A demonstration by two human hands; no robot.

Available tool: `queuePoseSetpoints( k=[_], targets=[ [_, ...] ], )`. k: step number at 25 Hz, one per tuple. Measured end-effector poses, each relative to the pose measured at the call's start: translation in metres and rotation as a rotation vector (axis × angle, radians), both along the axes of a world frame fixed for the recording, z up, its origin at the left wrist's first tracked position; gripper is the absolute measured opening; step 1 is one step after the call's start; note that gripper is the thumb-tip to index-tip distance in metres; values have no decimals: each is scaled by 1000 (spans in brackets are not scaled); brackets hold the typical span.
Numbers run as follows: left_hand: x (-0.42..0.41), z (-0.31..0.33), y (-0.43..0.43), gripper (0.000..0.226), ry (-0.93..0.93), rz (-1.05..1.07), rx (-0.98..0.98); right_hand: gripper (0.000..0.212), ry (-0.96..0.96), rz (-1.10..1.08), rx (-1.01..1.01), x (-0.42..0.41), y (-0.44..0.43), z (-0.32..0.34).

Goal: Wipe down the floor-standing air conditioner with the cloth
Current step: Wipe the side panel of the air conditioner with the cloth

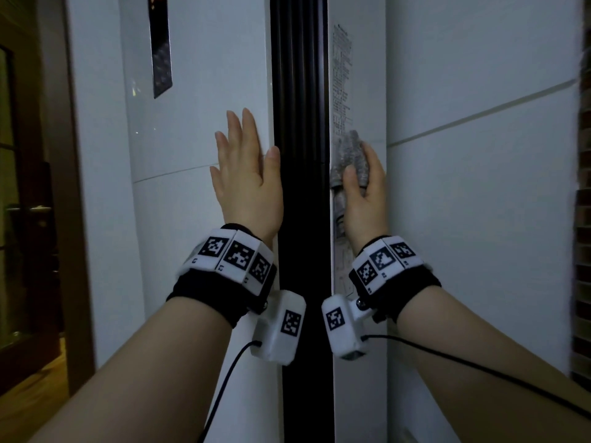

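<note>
The tall white air conditioner (192, 129) fills the middle of the head view, with a black vertical vent strip (300, 123) down its corner. My left hand (246, 177) lies flat and open on the white front panel, just left of the strip. My right hand (364, 193) presses a grey fluffy cloth (350, 151) against the unit's narrow right side panel, where a printed label (341, 78) runs down. The cloth bunches under my fingers and a strip of it hangs down by my wrist.
A white wall (479, 187) stands close on the right, leaving a narrow gap beside the unit. A dark display strip (160, 43) sits high on the front panel. A wooden door (19, 219) and wooden floor (28, 404) are at the left. Brickwork shows at the far right edge.
</note>
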State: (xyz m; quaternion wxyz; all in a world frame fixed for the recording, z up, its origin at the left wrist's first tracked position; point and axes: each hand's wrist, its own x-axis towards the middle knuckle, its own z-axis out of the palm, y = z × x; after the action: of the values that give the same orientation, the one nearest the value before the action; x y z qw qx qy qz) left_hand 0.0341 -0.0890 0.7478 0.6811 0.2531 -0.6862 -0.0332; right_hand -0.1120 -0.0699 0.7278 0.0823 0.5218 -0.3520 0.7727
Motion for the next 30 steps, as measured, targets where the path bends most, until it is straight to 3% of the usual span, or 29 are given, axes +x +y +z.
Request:
queuePoseSetpoints(
  k=[3,8,11,15,19,24,30],
  targets=[
    [-8,2,8,54,38,27,40,42,72,-11,3,0,0,-8],
    [-14,4,15,53,87,67,72,41,-68,-48,85,-9,1,-1],
    [-16,4,18,53,97,93,72,43,26,-40,52,-13,1,-10],
    [-18,4,18,53,94,119,66,44,-61,-50,71,-24,-3,-3],
    [-20,2,17,52,102,146,30,43,28,-106,28,-21,-8,-10],
    [-21,1,19,54,109,188,2,44,-15,-110,86,-23,-9,-2],
    [-53,7,37,58,-22,447,-108,46,95,-115,100,-37,-10,-11]
  ],
)
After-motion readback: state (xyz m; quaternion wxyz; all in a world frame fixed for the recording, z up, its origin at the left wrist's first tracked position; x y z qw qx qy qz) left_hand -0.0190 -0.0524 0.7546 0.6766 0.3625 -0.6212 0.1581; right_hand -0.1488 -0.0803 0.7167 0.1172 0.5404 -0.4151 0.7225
